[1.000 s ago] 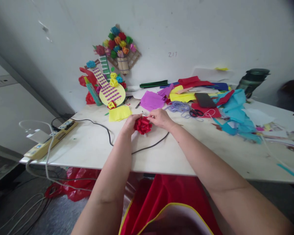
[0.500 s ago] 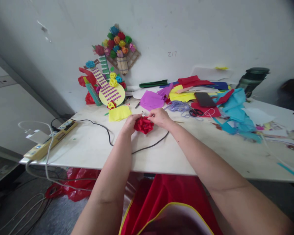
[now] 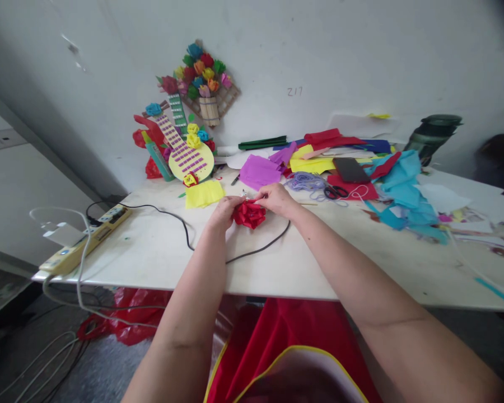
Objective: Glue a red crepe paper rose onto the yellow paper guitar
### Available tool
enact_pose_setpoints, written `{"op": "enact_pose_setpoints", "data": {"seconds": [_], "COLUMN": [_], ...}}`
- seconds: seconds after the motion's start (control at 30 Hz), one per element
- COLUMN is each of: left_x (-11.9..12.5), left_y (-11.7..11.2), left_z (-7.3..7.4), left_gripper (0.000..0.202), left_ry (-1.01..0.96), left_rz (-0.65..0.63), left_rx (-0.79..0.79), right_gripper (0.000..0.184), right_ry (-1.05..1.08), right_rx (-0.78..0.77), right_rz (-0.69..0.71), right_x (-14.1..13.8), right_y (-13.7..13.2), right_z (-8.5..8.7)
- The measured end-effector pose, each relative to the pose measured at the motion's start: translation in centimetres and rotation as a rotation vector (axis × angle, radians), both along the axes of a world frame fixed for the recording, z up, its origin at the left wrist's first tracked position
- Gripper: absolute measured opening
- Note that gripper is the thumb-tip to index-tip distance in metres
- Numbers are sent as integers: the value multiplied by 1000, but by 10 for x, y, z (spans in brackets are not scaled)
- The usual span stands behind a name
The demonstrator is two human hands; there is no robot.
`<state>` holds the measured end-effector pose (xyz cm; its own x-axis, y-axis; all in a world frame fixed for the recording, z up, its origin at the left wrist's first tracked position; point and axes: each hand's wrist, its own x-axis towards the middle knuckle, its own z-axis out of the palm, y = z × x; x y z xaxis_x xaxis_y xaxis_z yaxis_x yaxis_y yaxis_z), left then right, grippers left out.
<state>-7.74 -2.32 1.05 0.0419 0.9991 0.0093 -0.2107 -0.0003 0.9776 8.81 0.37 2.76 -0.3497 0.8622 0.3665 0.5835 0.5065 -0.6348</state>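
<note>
A red paper flower is held between my two hands just above the white table. My left hand is closed on its left side, fingertips at the upper edge. At the upper right of the flower, my right hand pinches its edge with thumb and forefinger. Some small whitish thing shows behind the flower, too small to name. A black cable passes on the table below the flower. Left of my left hand lies a yellow paper sheet.
Purple paper, lilac yarn, scissors, a dark phone and blue crepe paper lie behind and right. A power strip sits at the left edge. Beside the wall stand a paper guitar, a glue bottle and a green bottle.
The red paper flower has shifted and turned slightly to the right between my fingers. Both hands keep hold and have hardly moved.
</note>
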Motion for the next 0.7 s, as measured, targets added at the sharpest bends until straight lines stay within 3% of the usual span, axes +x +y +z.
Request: {"op": "enact_pose_setpoints", "data": {"seconds": [0.2,0.33,0.7], "left_x": [2,-1,1], "left_y": [-4,-1,2], "left_z": [4,1,1], "left_gripper": [23,20,12], "left_ry": [-23,-40,-74], "left_rz": [9,-8,67], "left_rx": [-28,-15,-86], "right_gripper": [15,23,23], "right_ry": [109,36,-187], "right_rx": [-81,-143,70], "right_rz": [179,198,180], "right_x": [6,14,18], "right_y": [-1,-4,11], "right_z": [2,10,3]}}
